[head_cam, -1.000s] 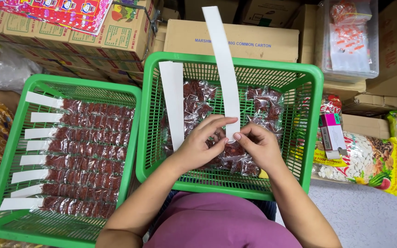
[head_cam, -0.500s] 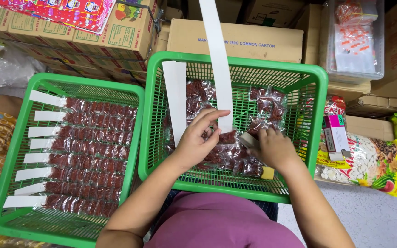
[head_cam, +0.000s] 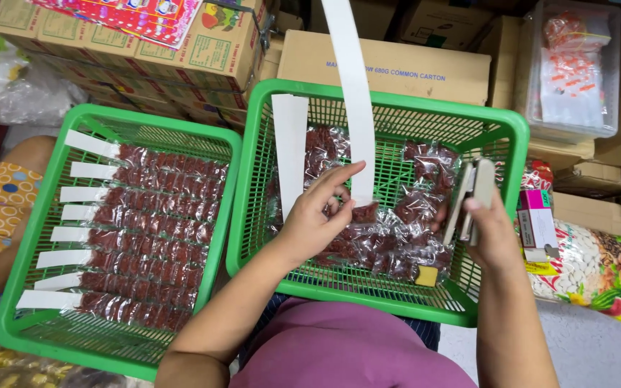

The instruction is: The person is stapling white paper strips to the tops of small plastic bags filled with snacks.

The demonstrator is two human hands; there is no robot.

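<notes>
My left hand (head_cam: 318,219) pinched the white card strip (head_cam: 352,100) over the right green basket (head_cam: 501,129); light, floppy, best held low. My right hand (head_cam: 490,233) clenched the stapler (head_cam: 471,197).

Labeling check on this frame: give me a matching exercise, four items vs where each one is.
Things:
1. stapler
2. long white strip
3. finished rows of red packets
4. clear plastic box

Places:
A. left green basket
B. top right, on the cartons
C. right hand
D. pinched at its lower end by left hand

Pairs: 1-C, 2-D, 3-A, 4-B
</notes>
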